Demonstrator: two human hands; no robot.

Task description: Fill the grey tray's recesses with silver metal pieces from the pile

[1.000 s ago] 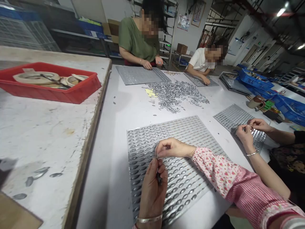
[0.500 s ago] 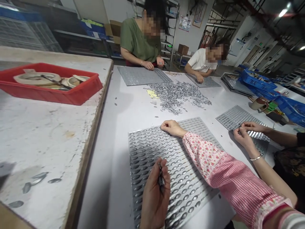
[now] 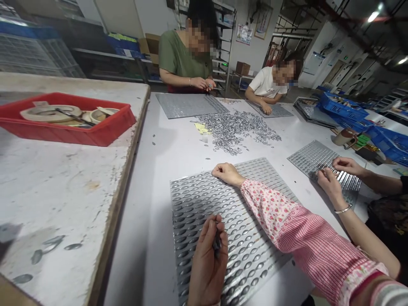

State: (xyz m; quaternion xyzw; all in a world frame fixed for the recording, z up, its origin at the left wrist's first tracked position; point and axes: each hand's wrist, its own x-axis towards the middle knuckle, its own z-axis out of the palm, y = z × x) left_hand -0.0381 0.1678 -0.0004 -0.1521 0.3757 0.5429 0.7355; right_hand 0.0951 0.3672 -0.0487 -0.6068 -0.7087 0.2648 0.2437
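Patterned panel (image 3: pixel 237 225) is laid flat on the desk (image 3: pixel 156 170), beneath both hands. Its far edge is covered by the right hand (image 3: pixel 227 173), fingertips drawn together, any contents hidden. Dark pieces (image 3: pixel 217 242) are held in the half-curled left hand (image 3: pixel 208 261), over the panel's near-left part.

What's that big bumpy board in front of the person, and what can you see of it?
The board is flat, four-sided and grey, with a shiny, metal-looking surface. Rows of dark, pointed ovals cover much of it; towards the right the marks look finer, too small to make out. It lies flat on the white table. The right hand is at its far edge, seemingly touching it, the sleeve crosses above, and the left hand hides part of it.
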